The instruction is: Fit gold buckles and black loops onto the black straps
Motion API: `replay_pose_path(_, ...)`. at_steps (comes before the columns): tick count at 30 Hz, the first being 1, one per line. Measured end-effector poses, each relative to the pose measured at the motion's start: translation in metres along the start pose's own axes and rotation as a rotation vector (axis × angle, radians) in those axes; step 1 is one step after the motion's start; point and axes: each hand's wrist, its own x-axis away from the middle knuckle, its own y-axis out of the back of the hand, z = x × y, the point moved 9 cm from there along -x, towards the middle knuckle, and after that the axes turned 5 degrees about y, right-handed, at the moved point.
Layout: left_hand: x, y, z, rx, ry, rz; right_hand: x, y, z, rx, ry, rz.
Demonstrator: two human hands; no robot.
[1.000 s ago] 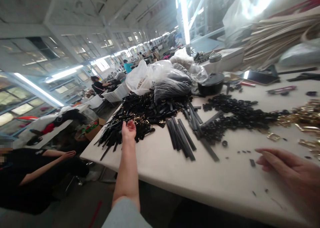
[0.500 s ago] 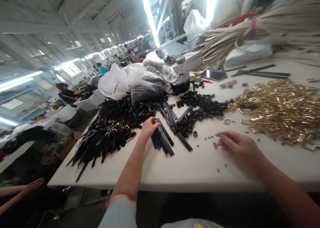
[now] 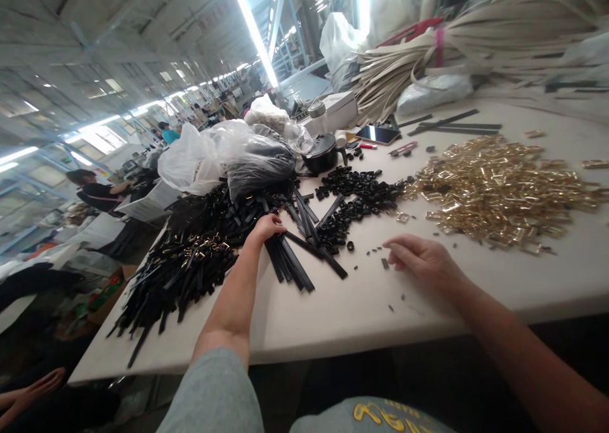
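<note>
My left hand (image 3: 267, 226) is pinched on the end of a black strap (image 3: 303, 245), which slants out to the right over a small bundle of similar black straps (image 3: 288, 265). My right hand (image 3: 421, 258) hovers low over the table with loosely bent fingers apart and no object visible in them. Small dark scraps (image 3: 385, 264) lie beside its fingertips. Between and beyond the hands is a heap of small black loops (image 3: 361, 198). Farther right spreads a pile of gold rectangular buckles (image 3: 499, 192).
A large heap of black straps with gold buckles (image 3: 190, 262) covers the table's left side. Behind it sit plastic bags (image 3: 261, 160), a black lidded pot (image 3: 321, 153), a phone (image 3: 377, 134) and beige strips (image 3: 394, 71). Another person (image 3: 92, 189) works at far left; someone's hands (image 3: 45, 382) show lower left.
The view has turned right, so things shift left in the picture. My left hand has drawn one black strap away from the bundle at an angle. My right hand stays near the scraps.
</note>
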Motion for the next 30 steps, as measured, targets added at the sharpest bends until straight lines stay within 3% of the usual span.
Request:
replay_pose_path(4, 0.016, 0.004, 0.004, 0.259, 0.044, 0.005, 0.000, 0.000, 0.003, -0.004, 0.005, 0.000)
replay_pose_path(9, 0.045, 0.025, 0.004, 0.585, 0.057, -0.057, 0.000, 0.002, 0.002, 0.027, 0.058, -0.035)
replay_pose_path(11, 0.059, 0.032, 0.002, 0.685, 0.051, -0.087, 0.002, 0.009, 0.009, 0.111, 0.142, -0.131)
replay_pose_path(14, 0.079, 0.027, -0.002, 0.824, 0.044, -0.100, 0.014, 0.014, 0.040, 0.280, 0.368, -0.301)
replay_pose_path(17, 0.098, 0.002, -0.012, 1.017, 0.070, -0.051, 0.028, 0.001, 0.079, 0.358, 0.561, -0.319)
replay_pose_path(21, 0.116, -0.046, -0.037, 1.142, 0.110, 0.064, 0.035, -0.020, 0.114, 0.514, 0.625, -0.264)
replay_pose_path(25, 0.129, -0.091, -0.065, 1.162, 0.145, 0.196, 0.033, -0.031, 0.112, 0.687, 0.540, -0.206)
replay_pose_path(30, 0.138, -0.127, -0.085, 1.168, 0.185, 0.303, 0.032, -0.025, 0.085, 0.732, 0.364, -0.151)
